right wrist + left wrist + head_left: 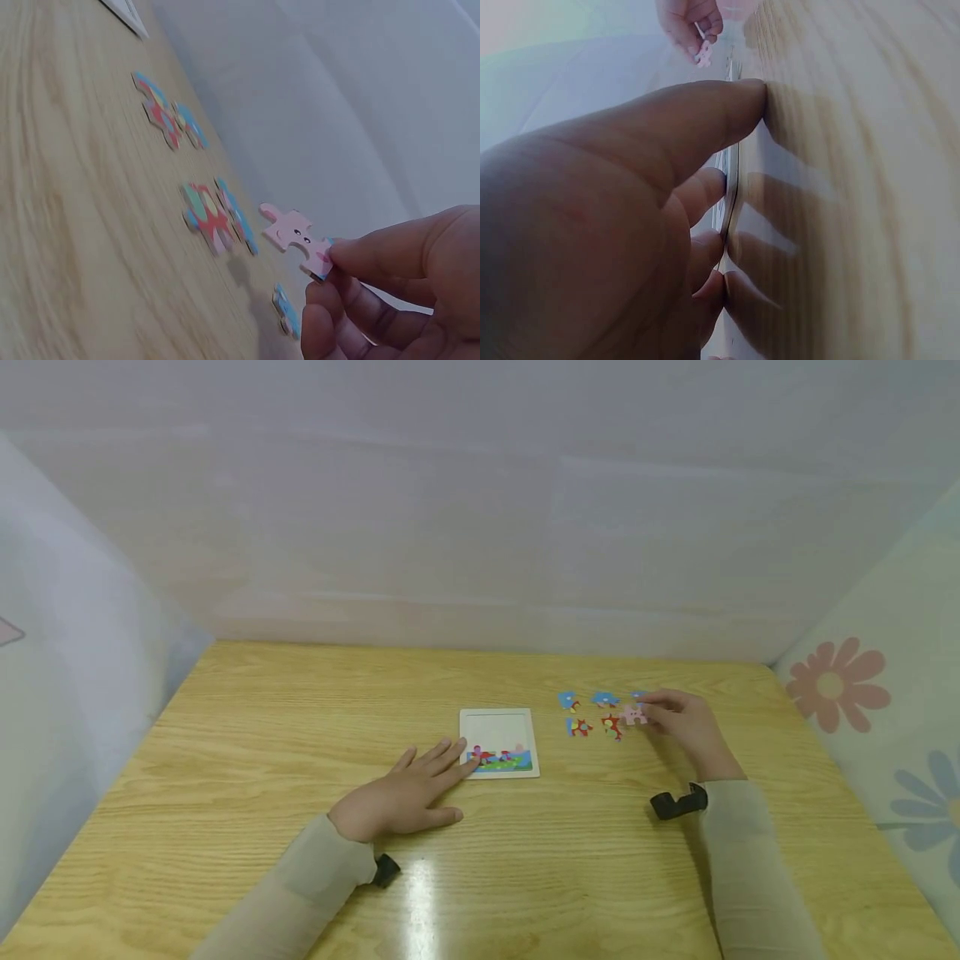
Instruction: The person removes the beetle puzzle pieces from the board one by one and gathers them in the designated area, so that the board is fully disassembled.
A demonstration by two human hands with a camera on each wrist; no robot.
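Note:
Between thumb and fingers my right hand (684, 724) pinches a pink jigsaw piece (295, 237) with a printed face, raised above the table. Loose jigsaw pieces lie below and left of it, among them a red and green one (206, 215) and a red and blue one (158, 110). My left hand (405, 789) lies with fingers spread, fingertips on the left edge of a white square puzzle frame (495, 712). Fitted pieces (498, 761) fill the frame's lower part with blue, green and red; its upper part is bare white. In the left wrist view the thumb (705, 120) touches the tabletop.
The wooden table (300, 710) runs back to a pale cloth wall (405, 543). Flower-printed cloth (900, 727) hangs along the right side. Small blue pieces (604, 699) form the back row of loose pieces, right of the frame.

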